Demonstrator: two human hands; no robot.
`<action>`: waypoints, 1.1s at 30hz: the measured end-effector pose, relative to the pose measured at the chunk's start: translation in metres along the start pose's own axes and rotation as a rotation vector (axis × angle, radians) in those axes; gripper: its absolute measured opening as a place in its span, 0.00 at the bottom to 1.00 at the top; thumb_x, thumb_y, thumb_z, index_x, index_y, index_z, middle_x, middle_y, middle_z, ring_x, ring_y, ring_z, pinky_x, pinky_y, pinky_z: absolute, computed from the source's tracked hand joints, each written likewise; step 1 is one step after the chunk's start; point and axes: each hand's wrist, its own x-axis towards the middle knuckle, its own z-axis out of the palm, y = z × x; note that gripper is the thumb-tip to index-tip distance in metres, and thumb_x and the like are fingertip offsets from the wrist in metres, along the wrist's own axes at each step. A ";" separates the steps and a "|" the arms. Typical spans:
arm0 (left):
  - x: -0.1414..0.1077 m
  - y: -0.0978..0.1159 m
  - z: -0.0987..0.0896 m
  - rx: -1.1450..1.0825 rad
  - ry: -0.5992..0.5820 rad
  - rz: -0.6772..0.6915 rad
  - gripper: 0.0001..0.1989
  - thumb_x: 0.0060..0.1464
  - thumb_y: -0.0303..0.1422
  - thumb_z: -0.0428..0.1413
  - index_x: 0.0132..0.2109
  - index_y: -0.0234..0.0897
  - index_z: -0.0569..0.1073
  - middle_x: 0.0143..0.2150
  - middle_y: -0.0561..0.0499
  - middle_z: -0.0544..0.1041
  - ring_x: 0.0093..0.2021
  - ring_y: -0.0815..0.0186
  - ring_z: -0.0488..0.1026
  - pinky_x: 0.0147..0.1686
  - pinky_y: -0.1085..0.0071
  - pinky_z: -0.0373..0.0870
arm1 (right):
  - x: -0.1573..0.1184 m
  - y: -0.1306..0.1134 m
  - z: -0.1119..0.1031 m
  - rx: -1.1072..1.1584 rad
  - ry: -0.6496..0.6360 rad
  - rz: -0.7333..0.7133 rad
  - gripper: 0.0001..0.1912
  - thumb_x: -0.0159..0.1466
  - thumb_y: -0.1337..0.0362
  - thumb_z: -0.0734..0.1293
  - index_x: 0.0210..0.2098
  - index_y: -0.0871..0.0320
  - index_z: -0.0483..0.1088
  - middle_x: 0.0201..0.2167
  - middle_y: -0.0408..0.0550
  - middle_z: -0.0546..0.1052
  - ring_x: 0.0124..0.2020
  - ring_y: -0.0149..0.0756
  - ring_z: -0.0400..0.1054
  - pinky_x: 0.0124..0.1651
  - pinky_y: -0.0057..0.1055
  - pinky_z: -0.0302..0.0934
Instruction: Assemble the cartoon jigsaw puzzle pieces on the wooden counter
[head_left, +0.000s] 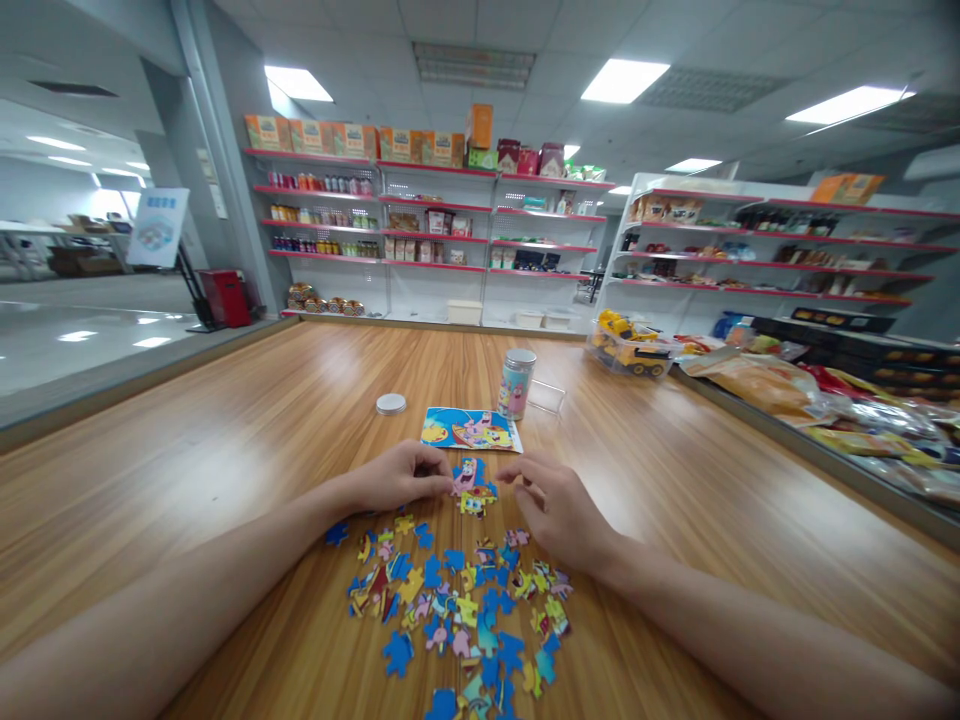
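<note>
Loose multicoloured jigsaw pieces [433, 572] are lying nearer than my hands as I am operating remotely. My left hand [394, 476] is touching the colourful joined cluster [474, 490] between them, any pinch unclear; my right hand [561, 508] is hovering beside it, fingers apart. Light, level pressure is seeming wisest, the blue-and-yellow cartoon sheet [472, 429] lying just beyond.

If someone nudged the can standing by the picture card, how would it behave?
A gentle push low down would probably slide the can, but a knock near the top might tip it, as it stands taller than wide. On its side it would likely roll, being round on a smooth-looking table. Its weight is hard to judge.
</note>
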 end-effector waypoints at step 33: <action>0.001 -0.001 0.003 0.158 0.079 0.178 0.06 0.56 0.31 0.61 0.40 0.35 0.81 0.40 0.46 0.75 0.38 0.65 0.72 0.37 0.72 0.68 | -0.003 0.001 0.002 -0.049 -0.159 -0.029 0.16 0.61 0.74 0.63 0.45 0.56 0.77 0.37 0.51 0.69 0.39 0.38 0.65 0.43 0.35 0.64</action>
